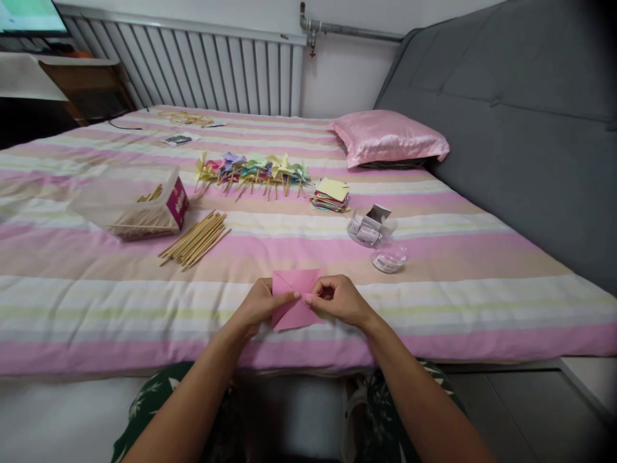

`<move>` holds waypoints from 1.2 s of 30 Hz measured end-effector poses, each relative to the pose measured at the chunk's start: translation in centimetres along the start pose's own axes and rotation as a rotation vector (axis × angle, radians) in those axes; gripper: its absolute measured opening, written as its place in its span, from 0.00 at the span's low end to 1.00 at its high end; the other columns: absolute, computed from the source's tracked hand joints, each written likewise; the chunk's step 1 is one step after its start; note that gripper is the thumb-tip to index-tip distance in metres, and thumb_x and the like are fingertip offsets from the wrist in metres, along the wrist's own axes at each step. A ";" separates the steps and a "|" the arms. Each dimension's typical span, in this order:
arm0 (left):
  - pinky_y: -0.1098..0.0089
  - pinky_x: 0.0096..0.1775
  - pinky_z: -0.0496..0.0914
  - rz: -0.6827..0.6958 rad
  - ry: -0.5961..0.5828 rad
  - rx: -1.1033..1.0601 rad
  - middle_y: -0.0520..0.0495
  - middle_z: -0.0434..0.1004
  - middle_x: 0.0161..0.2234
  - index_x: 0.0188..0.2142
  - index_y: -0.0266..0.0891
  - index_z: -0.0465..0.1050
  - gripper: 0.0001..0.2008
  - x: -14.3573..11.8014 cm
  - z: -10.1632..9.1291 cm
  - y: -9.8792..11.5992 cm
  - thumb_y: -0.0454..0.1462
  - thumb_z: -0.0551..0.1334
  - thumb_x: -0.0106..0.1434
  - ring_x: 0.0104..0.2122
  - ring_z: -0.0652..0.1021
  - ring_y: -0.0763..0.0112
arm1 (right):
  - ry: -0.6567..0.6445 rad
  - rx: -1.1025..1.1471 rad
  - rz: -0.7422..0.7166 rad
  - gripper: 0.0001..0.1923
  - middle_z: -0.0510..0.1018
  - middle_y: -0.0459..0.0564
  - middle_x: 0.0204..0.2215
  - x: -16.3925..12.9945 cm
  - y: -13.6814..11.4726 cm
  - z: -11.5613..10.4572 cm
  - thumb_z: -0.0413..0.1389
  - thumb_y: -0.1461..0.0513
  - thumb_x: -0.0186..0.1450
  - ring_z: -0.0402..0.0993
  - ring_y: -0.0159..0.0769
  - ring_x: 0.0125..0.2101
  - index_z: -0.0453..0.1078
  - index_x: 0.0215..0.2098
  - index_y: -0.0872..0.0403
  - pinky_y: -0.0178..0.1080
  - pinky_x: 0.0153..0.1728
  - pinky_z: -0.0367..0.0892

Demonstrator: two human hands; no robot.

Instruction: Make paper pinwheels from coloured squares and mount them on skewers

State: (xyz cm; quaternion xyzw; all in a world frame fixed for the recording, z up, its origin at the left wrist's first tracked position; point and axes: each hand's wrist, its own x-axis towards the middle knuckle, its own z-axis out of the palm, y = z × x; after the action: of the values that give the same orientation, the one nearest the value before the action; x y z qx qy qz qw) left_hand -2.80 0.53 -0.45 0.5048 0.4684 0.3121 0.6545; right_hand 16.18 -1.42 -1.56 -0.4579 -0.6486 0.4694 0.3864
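Note:
A pink square of paper point(295, 283), partly folded, lies on the striped bedsheet point(96, 302) near the front edge. My left hand point(263, 307) pinches its left side and my right hand point(337, 299) pinches its middle right; both sets of fingertips meet near the paper's centre. A loose bundle of wooden sticks point(195, 239) lies to the far left of my hands. Farther back lies a row of finished paper pinwheels on sticks point(253, 170), with a stack of coloured paper squares point(330, 195) to its right.
A clear plastic box point(130, 202) holding more sticks sits at the left. A small clear tub with packets point(371, 226) and its lid point(389, 258) lie right of centre. A pink pillow point(388, 137) rests against the grey headboard point(520, 116). A radiator lines the back wall.

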 end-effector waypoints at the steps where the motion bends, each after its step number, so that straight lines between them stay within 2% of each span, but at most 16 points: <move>1: 0.73 0.28 0.66 0.005 0.008 0.007 0.45 0.79 0.26 0.30 0.33 0.78 0.13 0.0 0.0 -0.1 0.41 0.69 0.46 0.25 0.75 0.69 | 0.000 -0.005 -0.003 0.10 0.75 0.47 0.21 0.0 0.0 0.0 0.58 0.58 0.57 0.68 0.29 0.22 0.70 0.22 0.57 0.31 0.23 0.61; 7: 0.74 0.28 0.66 0.053 0.060 -0.011 0.46 0.78 0.27 0.31 0.33 0.77 0.14 0.3 0.3 -0.6 0.40 0.70 0.45 0.25 0.74 0.70 | 0.044 -0.038 -0.039 0.09 0.74 0.47 0.23 0.0 -0.1 0.2 0.58 0.59 0.57 0.67 0.29 0.23 0.69 0.24 0.56 0.31 0.23 0.62; 11: 0.73 0.30 0.67 0.088 0.117 -0.071 0.46 0.78 0.27 0.32 0.32 0.77 0.14 0.4 0.6 -0.7 0.39 0.69 0.46 0.26 0.74 0.70 | 0.166 0.040 -0.085 0.10 0.72 0.45 0.26 0.2 -0.2 0.8 0.60 0.59 0.55 0.68 0.28 0.24 0.65 0.31 0.54 0.31 0.25 0.64; 15: 0.71 0.33 0.67 0.117 0.194 -0.189 0.47 0.78 0.27 0.33 0.33 0.76 0.15 0.4 1.1 -0.7 0.38 0.70 0.45 0.28 0.75 0.69 | 0.319 0.172 -0.075 0.31 0.72 0.46 0.33 0.4 -0.1 1.8 0.63 0.60 0.52 0.71 0.28 0.25 0.55 0.51 0.50 0.31 0.26 0.66; 17: 0.72 0.33 0.67 0.141 0.209 -0.249 0.48 0.77 0.26 0.32 0.34 0.76 0.13 0.4 1.2 -0.7 0.37 0.70 0.46 0.28 0.75 0.70 | 0.338 0.193 -0.058 0.36 0.73 0.48 0.36 0.5 0.0 2.3 0.63 0.59 0.52 0.73 0.30 0.28 0.51 0.55 0.50 0.33 0.29 0.68; 19: 0.72 0.32 0.67 0.161 0.207 -0.284 0.49 0.77 0.26 0.31 0.35 0.76 0.11 0.4 1.4 -0.6 0.37 0.69 0.46 0.27 0.74 0.71 | 0.317 0.157 -0.063 0.28 0.74 0.49 0.34 0.4 0.1 2.6 0.61 0.59 0.53 0.73 0.33 0.32 0.59 0.50 0.52 0.35 0.33 0.68; 22: 0.73 0.31 0.67 0.168 0.210 -0.281 0.49 0.78 0.26 0.28 0.34 0.77 0.09 0.3 1.5 -0.6 0.37 0.70 0.46 0.26 0.74 0.73 | 0.294 0.061 -0.077 0.10 0.73 0.48 0.28 0.3 0.2 2.7 0.59 0.57 0.56 0.71 0.34 0.31 0.68 0.33 0.55 0.35 0.34 0.67; 24: 0.73 0.31 0.66 0.165 0.205 -0.259 0.48 0.78 0.25 0.27 0.34 0.77 0.09 0.2 1.6 -0.6 0.37 0.70 0.46 0.26 0.73 0.73 | 0.312 0.043 -0.071 0.10 0.71 0.46 0.24 0.3 0.2 2.7 0.58 0.57 0.57 0.68 0.32 0.27 0.67 0.26 0.56 0.34 0.30 0.65; 31: 0.71 0.33 0.67 0.156 0.190 -0.243 0.47 0.78 0.28 0.31 0.34 0.78 0.12 0.0 1.9 -0.6 0.37 0.70 0.45 0.28 0.74 0.70 | 0.344 0.114 -0.032 0.11 0.65 0.42 0.19 0.4 0.6 2.7 0.58 0.57 0.56 0.61 0.28 0.22 0.65 0.22 0.56 0.32 0.24 0.58; 36: 0.73 0.31 0.65 0.121 0.078 -0.234 0.47 0.77 0.27 0.29 0.33 0.77 0.11 -0.3 1.6 0.0 0.38 0.70 0.46 0.26 0.72 0.73 | 0.322 0.267 0.045 0.10 0.65 0.41 0.19 0.5 0.5 2.0 0.58 0.58 0.54 0.59 0.27 0.20 0.65 0.22 0.56 0.31 0.23 0.56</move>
State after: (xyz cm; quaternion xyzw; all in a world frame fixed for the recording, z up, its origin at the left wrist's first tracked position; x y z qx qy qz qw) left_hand -1.48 -0.35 -0.30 0.4397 0.4225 0.4232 0.6701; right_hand 14.31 -1.39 -2.57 -0.4860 -0.5002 0.4804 0.5318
